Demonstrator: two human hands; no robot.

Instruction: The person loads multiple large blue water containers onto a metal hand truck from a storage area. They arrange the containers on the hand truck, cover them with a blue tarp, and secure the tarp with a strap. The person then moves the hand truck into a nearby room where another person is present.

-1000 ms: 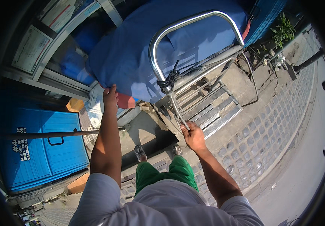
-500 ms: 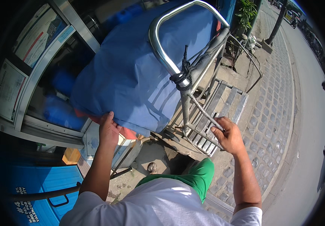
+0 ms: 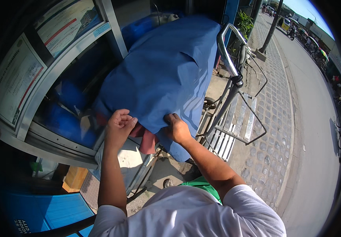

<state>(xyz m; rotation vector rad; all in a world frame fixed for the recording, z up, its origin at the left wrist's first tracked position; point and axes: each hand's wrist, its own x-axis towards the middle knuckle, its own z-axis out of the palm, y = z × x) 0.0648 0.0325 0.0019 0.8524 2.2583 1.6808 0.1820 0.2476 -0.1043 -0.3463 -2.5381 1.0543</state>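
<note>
At the cart's near end, left hand (image 3: 119, 125) and right hand (image 3: 176, 128) both pinch the lower hem of the blue cover (image 3: 162, 75), fingers closed on cloth. Cover drapes the loaded cart beside its metal handle (image 3: 227, 51); red fabric (image 3: 148, 140) shows beneath.
</note>
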